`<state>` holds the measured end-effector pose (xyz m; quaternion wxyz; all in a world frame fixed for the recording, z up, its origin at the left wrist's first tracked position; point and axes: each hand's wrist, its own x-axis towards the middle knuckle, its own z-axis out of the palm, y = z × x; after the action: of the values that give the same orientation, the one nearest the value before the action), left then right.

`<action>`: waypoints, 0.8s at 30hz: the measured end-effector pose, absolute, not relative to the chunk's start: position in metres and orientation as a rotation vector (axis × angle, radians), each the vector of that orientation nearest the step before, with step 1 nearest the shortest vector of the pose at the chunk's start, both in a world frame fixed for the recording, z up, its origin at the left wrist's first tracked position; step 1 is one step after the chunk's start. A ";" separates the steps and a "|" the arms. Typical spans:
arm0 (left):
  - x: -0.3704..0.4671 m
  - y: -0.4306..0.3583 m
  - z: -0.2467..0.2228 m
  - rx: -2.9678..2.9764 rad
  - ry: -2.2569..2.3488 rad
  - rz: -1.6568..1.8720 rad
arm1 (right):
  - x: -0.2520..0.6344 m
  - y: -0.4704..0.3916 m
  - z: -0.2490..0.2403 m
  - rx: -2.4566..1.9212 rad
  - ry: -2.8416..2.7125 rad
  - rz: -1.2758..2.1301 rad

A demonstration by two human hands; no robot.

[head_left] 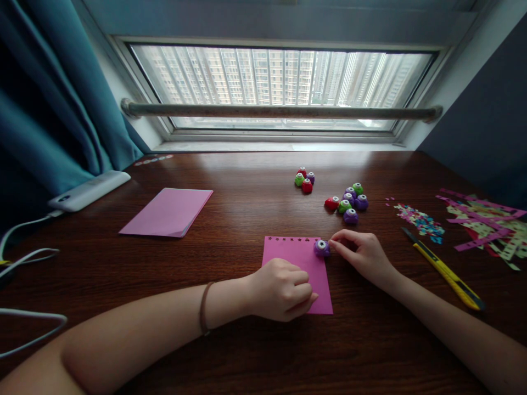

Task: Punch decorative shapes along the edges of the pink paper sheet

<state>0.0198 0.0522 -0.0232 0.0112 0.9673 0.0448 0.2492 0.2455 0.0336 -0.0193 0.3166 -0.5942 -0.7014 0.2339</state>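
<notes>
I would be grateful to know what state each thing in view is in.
Pink sheet: flat, holes along far edge
Purple punch: at sheet's far right corner
Left hand: curled on the sheet
Right hand: fingertips at the punch
Utility knife: blade out
Other punches: in two clusters
Pink stack: lying flat
Paper strips: loosely heaped
Paper bits: scattered
White device: cable attached
Curtain: bunched aside

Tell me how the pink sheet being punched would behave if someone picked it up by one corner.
The pink sheet would probably flop, since it looks like a single thin piece of paper. It should be light, though the purple punch at its top edge might drag or swing. The star-shaped holes along that edge may make it tear more easily there.
</notes>
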 end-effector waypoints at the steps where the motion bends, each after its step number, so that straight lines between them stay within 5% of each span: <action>1: 0.020 0.052 -0.023 3.015 0.141 0.779 | 0.246 0.033 -0.019 -1.565 -1.846 0.620; 24: 0.020 0.052 -0.023 2.989 0.147 0.792 | 0.245 0.033 -0.019 -1.580 -1.816 0.655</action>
<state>0.0200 0.0521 -0.0228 0.0230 0.9653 0.0475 0.2558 0.2450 0.0328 -0.0190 0.3179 -0.6005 -0.6902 0.2489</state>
